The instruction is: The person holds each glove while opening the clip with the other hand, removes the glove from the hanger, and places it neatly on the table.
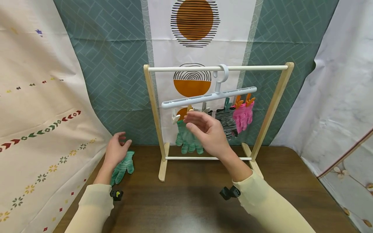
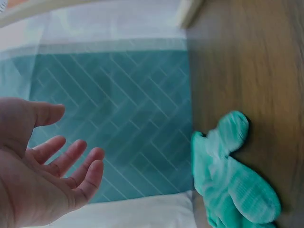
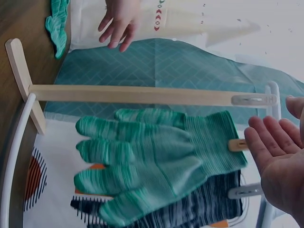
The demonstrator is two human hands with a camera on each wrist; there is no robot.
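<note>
My right hand point(image 1: 209, 132) is raised in front of the white hanger point(image 1: 204, 97), fingers extended and nothing in its grasp. Its fingertips are beside the wooden clothespin point(image 3: 237, 145) on the cuff of a hanging green striped glove point(image 3: 156, 147). A white clip point(image 1: 175, 116) dangles left of that glove in the head view, with no glove on it. At the left, my left hand point(image 1: 116, 150) hovers with loosely bent, separated fingers. Below it a second green glove point(image 2: 237, 185) lies on the table, partly covered by the hand in the head view.
The hanger hooks onto the top bar point(image 1: 180, 69) of a wooden rack. Farther right on it hang black-and-grey gloves point(image 1: 225, 121) and pink gloves point(image 1: 243, 117), held by coloured clips. Fabric drapes point(image 1: 110, 64) stand behind the brown table point(image 1: 180, 200) and along both sides.
</note>
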